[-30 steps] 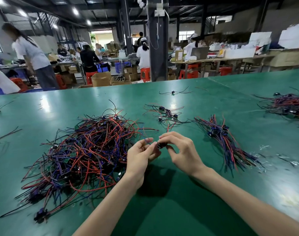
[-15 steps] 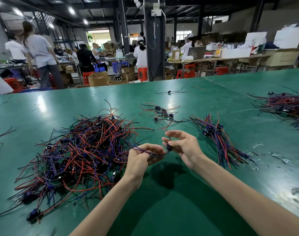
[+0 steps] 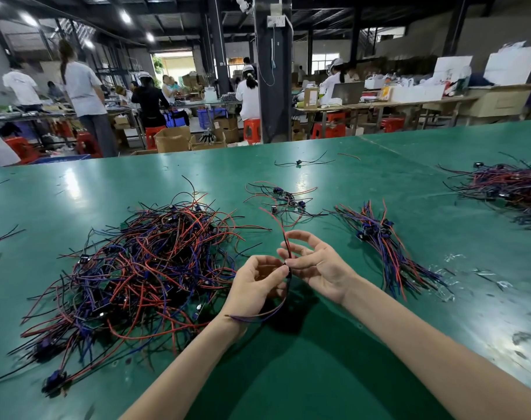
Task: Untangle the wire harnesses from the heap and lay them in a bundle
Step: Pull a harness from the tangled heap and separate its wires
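One wire harness (image 3: pixel 286 245), held above the bench (image 3: pixel 318 374) just right of the heap (image 3: pixel 146 268). My left hand (image 3: pixel 255 286) pinches it between thumb and forefinger, and its purple tails droop toward my wrist. My right hand (image 3: pixel 315 265) takes the red lead lightly between thumb and forefinger, the other fingers loosely spread. The harness appears free of the heap. I judge it best to draw the leads straight through my right fingers, then lay them parallel on the bundle (image 3: pixel 385 247), farther right of the heap, ends aligned and not crossing.
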